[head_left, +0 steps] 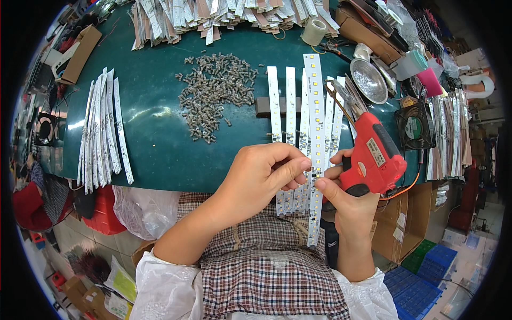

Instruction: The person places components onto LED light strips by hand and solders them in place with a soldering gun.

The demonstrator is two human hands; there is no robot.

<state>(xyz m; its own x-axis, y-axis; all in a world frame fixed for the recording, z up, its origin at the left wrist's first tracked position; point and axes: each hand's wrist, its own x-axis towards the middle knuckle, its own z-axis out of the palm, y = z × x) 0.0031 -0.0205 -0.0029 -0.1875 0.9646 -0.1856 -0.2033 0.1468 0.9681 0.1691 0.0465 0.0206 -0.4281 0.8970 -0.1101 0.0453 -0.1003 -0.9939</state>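
A long white LED strip (314,106) stands nearly upright in front of me, dotted with small yellow LEDs. My right hand (344,197) pinches its lower part with the thumb, while the fingers also wrap round a red soldering gun (373,157) whose tip points up and to the left. My left hand (266,173) is closed, thumb and forefinger pinched at the strip's left edge; what lies between them is hidden. Behind the held strip, several more LED strips (290,106) lie side by side, their upper ends across a dark block (263,107).
Small metallic parts (216,90) lie heaped on the green table (154,133). LED strips (101,128) lie in a bundle at left, with a large pile of strips (213,13) at the back. To the right are a metal bowl (368,80), a roll of tape (313,32) and a small fan (414,127).
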